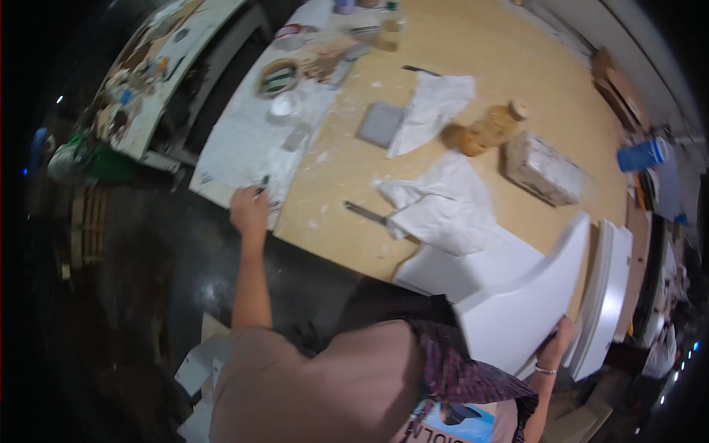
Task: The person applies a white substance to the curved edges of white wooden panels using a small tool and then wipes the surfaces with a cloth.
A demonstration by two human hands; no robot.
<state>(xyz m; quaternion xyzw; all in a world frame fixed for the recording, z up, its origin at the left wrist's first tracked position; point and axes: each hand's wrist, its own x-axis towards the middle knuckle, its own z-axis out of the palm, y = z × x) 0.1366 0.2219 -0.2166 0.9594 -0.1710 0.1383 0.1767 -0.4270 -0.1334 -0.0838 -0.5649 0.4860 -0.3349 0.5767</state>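
My left hand [249, 212] is closed at the table's near left edge, over the white paper sheet. From its fingers sticks a small dark, slim tool [264, 183], too blurred to name exactly. At the lower right my right hand [559, 345] is closed on the edge of a white curved panel [521, 303], which stands tilted against the table. Beneath and behind that panel lies another flat white panel [450, 273]. A crumpled white cloth [443, 207] rests partly on it, and a dark flat blade-like tool [364, 213] touches the cloth's left side.
On the wooden table [332, 170] are a second cloth [436, 107], a grey sanding pad [380, 124], an amber bottle [491, 129] and a stained block [543, 170]. Left on the paper stand a white tub [283, 107] and a tape roll [278, 77]. More white panels [605, 295] lean at right.
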